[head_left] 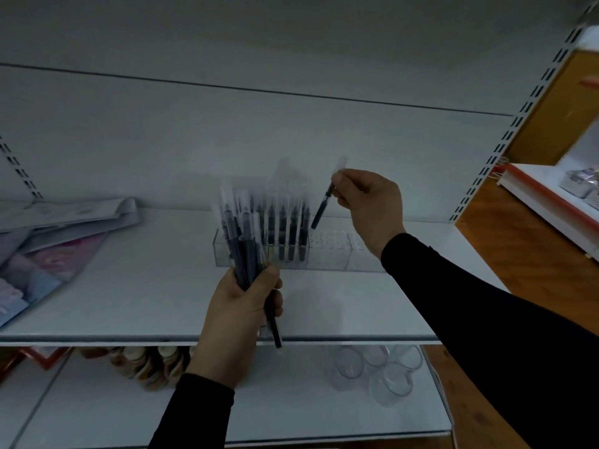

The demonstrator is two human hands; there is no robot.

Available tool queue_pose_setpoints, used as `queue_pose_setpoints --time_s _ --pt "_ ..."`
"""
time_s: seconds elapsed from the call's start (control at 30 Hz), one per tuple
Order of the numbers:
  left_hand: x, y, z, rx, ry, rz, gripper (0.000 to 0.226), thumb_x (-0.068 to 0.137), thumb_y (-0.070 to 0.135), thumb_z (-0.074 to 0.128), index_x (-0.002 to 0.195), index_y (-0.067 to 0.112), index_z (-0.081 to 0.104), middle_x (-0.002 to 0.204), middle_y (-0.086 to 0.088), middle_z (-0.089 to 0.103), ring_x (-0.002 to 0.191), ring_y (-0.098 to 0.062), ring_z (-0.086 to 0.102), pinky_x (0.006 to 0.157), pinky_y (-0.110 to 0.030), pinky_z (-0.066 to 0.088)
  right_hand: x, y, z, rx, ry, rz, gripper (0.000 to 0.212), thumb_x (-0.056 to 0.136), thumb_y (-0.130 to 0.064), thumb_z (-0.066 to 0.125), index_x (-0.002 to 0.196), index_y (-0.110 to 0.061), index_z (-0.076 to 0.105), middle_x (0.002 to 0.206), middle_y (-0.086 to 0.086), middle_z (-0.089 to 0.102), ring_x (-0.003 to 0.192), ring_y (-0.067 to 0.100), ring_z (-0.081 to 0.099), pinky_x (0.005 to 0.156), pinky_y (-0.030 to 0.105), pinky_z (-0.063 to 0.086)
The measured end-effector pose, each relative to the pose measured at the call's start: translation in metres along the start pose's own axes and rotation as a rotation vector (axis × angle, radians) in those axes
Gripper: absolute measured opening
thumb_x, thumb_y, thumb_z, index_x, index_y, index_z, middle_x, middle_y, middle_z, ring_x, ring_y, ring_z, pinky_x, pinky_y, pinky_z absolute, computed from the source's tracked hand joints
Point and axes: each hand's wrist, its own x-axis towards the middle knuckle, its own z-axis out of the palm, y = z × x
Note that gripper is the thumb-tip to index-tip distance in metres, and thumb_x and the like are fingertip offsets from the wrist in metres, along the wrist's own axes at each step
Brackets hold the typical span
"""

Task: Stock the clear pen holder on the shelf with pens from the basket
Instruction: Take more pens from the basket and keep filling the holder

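Gripping a bundle of pens (241, 241) in the left hand (241, 314), pinching a single pen (324, 202) in the right hand (369, 202).

Left fingers and thumb curled tight round the bundle's lower ends, caps fanned upward, held over the front half of the shelf (146, 286) just before the left end of the clear pen holder (327, 256). Holder standing mid-shelf toward the back, left slots already filled with upright pens, right slots bare. Single pen pinched near its cap, tilted, tip pointing down-left above the holder, close to the last filled row. Best straightened to upright, lined up over the nearest free slot, then lowered until seated before letting go. Worth keeping the bundle back from the standing pens to avoid knocking them. No basket in view.
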Motion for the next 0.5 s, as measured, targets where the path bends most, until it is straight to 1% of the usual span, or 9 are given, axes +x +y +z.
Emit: queue_pose_setpoints --time_s 0.1,0.2,0.3,0.4,0.5 --pt "0.001 0.001 -0.001 -0.026 0.011 -0.014 0.009 0.091 0.014 0.058 0.086 0.007 0.056 0.073 -0.006 0.056 0.057 -0.017 0.052 0.058 -0.033 0.045 0.003 0.001 0.002 -0.098 -0.009 -0.044 0.011 0.089 -0.025 0.069 0.098 -0.019 0.073 0.085 -0.003 0.074 0.081 0.013 0.07 0.081 0.029 0.059" --pt "0.002 0.0 -0.003 -0.014 0.016 -0.01 0.009 0.091 0.015 0.059 0.085 0.008 0.056 0.072 -0.004 0.057 0.058 -0.017 0.053 0.061 -0.036 0.045 0.003 0.001 0.006 -0.196 -0.047 -0.093 0.015 0.09 -0.027 0.067 0.101 -0.017 0.073 0.088 -0.006 0.073 0.082 0.012 0.07 0.082 0.029 0.058" --pt "0.002 0.0 -0.004 -0.009 0.018 -0.002 0.01 0.091 0.014 0.058 0.085 0.008 0.055 0.072 -0.005 0.057 0.057 -0.018 0.053 0.06 -0.036 0.045 0.002 0.001 0.009 -0.27 -0.068 -0.127 0.018 0.091 -0.027 0.066 0.102 -0.016 0.074 0.088 -0.006 0.073 0.084 0.01 0.069 0.086 0.029 0.057" --pt "0.002 0.002 -0.004 -0.022 0.019 -0.014 0.008 0.092 0.013 0.058 0.086 0.008 0.055 0.072 -0.006 0.056 0.057 -0.017 0.052 0.058 -0.034 0.045 -0.002 0.006 0.011 -0.33 -0.108 -0.129 0.017 0.091 -0.027 0.066 0.1 -0.015 0.073 0.087 -0.007 0.071 0.083 0.009 0.067 0.088 0.03 0.056" --pt "0.002 0.003 -0.004 -0.027 0.021 -0.014 0.008 0.092 0.012 0.057 0.087 0.007 0.054 0.072 -0.006 0.055 0.057 -0.016 0.052 0.058 -0.033 0.045 -0.006 0.015 0.012 -0.342 -0.122 -0.105 0.015 0.091 -0.026 0.066 0.1 -0.016 0.073 0.088 -0.007 0.072 0.084 0.009 0.068 0.087 0.033 0.057"
